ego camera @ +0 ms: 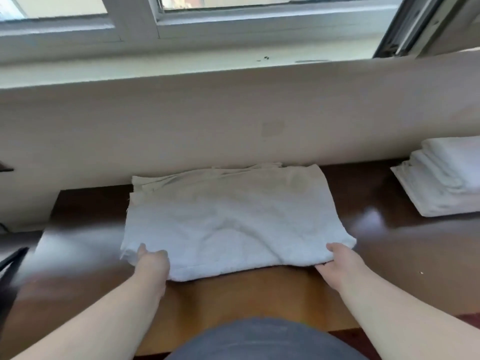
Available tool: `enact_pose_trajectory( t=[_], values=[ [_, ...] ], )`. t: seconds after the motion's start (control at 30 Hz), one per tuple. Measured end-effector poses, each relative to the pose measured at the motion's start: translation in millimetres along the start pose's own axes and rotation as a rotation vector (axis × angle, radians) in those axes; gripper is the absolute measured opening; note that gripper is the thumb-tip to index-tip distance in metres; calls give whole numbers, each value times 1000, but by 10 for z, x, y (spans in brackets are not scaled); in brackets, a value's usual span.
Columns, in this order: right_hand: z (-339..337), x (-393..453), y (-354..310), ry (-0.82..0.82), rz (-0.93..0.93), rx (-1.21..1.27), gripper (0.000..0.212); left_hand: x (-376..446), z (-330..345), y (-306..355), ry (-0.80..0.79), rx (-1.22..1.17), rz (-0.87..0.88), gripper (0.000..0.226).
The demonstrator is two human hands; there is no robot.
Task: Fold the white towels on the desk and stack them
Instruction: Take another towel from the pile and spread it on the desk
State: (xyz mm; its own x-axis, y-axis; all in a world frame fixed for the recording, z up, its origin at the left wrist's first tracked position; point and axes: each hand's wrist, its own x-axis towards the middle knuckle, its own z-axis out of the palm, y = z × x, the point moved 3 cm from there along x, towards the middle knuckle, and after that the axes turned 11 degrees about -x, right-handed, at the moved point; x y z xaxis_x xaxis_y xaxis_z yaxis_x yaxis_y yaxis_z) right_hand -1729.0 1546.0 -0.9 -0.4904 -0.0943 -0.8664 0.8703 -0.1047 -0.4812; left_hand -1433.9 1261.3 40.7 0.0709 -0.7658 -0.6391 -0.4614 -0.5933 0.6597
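A white towel (233,219), partly folded, lies flat in the middle of the dark wooden desk (389,240), its far edge against the wall. My left hand (152,258) grips the towel's near left corner, thumb on top and fingers tucked under the edge. At the near right corner my right hand (337,261) holds the towel the same way, thumb resting on the cloth. A stack of folded white towels (441,183) sits at the desk's right end by the wall.
A cream wall (233,120) rises straight behind the desk, with a window sill and window above. A dark object (10,263) pokes in at the left edge. Bare desk surface shows on both sides of the towel.
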Motion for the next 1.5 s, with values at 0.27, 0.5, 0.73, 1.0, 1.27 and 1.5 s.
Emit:
enact_pose_trajectory(
  t=[0.27,0.5,0.73,1.0,1.27,1.5],
  values=[
    [-156,37,-45,-122,21,-117,19,-554,1217,20,-698,1242,648,64],
    [-329,139,-67,-119,17,-185,15,-823,2052,8,-761,1638,812,49],
    [-533,257,93,64,-63,-164,22,-895,2239,135,-1153,1769,645,40],
    [-852,279,255,279,-198,-103,9,-660,3762,1206,-831,1412,1216,33],
    [-998,335,236,403,-267,-100,13,-628,4593,1456,-576,1414,1280,55],
    [-1083,342,189,328,-223,-3,8,-621,4841,1552,-810,1504,1206,62]
  ],
)
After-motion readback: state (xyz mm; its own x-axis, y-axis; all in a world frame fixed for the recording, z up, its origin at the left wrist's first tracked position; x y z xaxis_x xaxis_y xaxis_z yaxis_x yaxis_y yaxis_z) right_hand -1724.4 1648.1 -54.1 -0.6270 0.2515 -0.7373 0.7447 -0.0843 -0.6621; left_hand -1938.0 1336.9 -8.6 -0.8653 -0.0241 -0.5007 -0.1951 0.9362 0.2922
